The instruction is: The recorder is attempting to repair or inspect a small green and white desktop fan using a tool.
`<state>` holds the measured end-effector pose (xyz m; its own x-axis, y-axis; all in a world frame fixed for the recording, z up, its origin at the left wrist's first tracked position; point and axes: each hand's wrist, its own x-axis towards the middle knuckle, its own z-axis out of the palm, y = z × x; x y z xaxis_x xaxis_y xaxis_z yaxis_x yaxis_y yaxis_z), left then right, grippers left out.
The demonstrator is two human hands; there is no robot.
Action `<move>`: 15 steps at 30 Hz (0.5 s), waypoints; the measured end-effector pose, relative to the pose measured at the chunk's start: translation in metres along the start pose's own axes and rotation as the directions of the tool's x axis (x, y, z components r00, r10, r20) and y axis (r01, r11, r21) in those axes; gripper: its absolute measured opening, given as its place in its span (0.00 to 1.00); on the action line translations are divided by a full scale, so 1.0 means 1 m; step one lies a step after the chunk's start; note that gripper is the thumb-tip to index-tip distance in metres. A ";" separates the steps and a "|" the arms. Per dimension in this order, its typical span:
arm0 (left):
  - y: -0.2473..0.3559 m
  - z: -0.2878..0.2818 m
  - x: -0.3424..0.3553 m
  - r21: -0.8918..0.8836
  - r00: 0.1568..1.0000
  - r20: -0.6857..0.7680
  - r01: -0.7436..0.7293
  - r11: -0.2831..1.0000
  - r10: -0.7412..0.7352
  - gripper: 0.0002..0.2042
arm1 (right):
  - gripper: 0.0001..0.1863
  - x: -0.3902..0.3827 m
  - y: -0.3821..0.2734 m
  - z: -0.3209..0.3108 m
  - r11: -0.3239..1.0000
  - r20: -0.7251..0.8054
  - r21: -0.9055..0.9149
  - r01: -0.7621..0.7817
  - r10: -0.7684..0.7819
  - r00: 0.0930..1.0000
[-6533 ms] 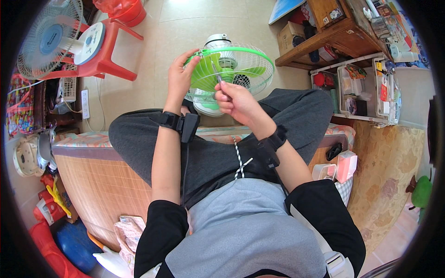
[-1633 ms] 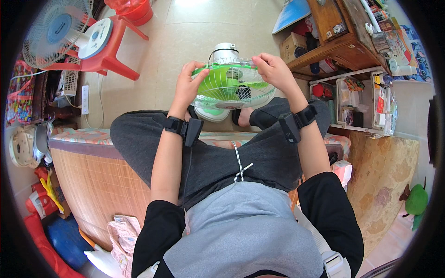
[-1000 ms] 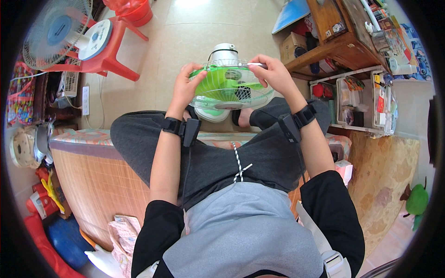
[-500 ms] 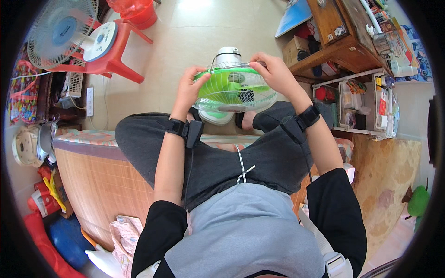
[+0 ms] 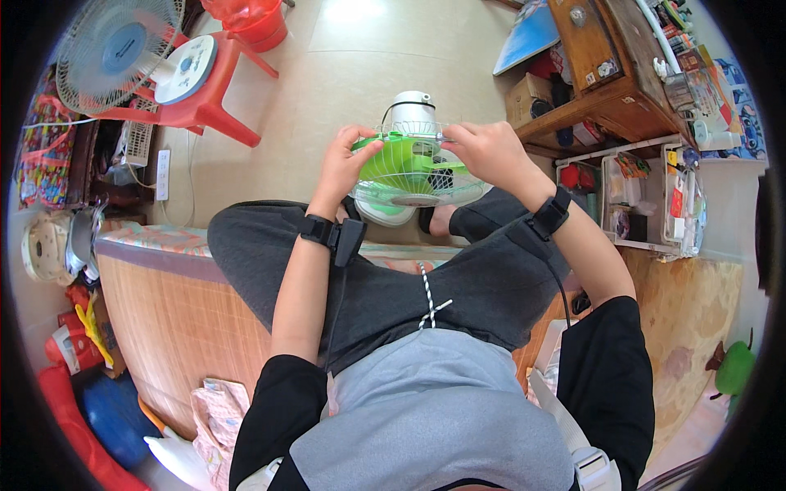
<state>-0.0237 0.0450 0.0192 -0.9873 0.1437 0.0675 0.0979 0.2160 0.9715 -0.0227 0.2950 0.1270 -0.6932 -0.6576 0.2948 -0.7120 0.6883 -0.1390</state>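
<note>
A green-bladed fan (image 5: 390, 168) with a wire guard (image 5: 413, 199) stands between my legs, its white housing (image 5: 412, 110) behind the blades. My left hand (image 5: 345, 159) pinches the guard's upper left rim, thumb on top. My right hand (image 5: 494, 154) is closed at the upper right of the rim, with thumb and forefinger pressed near a small metal piece; whether it holds a tool or only the rim, I cannot make out. Below the blades, the fan's white-and-green base (image 5: 381, 213) is partly visible beside my bare foot (image 5: 442, 219).
A second fan (image 5: 123, 53) rests on a red plastic chair (image 5: 225, 119), near a red bucket (image 5: 254, 29) and a power strip (image 5: 163, 173). At right are a wooden cabinet (image 5: 598, 114) and a white rack (image 5: 630, 241). I sit on a mat-covered bed (image 5: 180, 319).
Earlier my right hand held a metal tool low across the guard's middle; it has since moved up to the right rim. Both hands and fan appear slightly lower in view over the last second.
</note>
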 end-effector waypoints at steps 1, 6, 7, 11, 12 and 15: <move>0.000 0.000 -0.001 0.024 0.999 0.001 -0.037 0.999 0.037 0.07 | 0.08 0.001 0.000 -0.001 0.999 0.054 0.031 -0.044 0.043 0.998; 0.002 0.000 -0.001 0.015 0.998 0.013 -0.055 0.998 0.055 0.07 | 0.09 0.003 0.004 -0.004 0.985 0.178 0.109 -0.135 0.114 0.977; 0.003 0.001 -0.001 0.032 0.998 0.015 -0.064 0.997 0.064 0.07 | 0.10 0.003 0.005 -0.002 0.945 0.194 0.241 -0.219 0.174 0.965; 0.004 -0.001 -0.002 0.013 0.999 0.015 -0.044 0.999 0.043 0.07 | 0.12 0.012 0.010 -0.003 0.636 0.507 0.496 -0.592 0.341 0.791; 0.004 0.000 -0.001 0.016 0.999 0.010 -0.038 0.999 0.037 0.07 | 0.12 0.013 0.014 -0.003 0.636 0.505 0.495 -0.592 0.343 0.792; 0.006 0.001 -0.001 0.026 1.000 0.008 -0.019 0.999 0.019 0.08 | 0.13 0.014 0.020 -0.007 0.095 0.842 0.472 -0.877 0.246 0.480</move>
<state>-0.0218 0.0468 0.0248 -0.9842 0.1559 0.0841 0.1201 0.2382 0.9638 -0.0456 0.3019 0.1346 -0.6015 -0.4045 -0.6889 0.4876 0.4971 -0.7177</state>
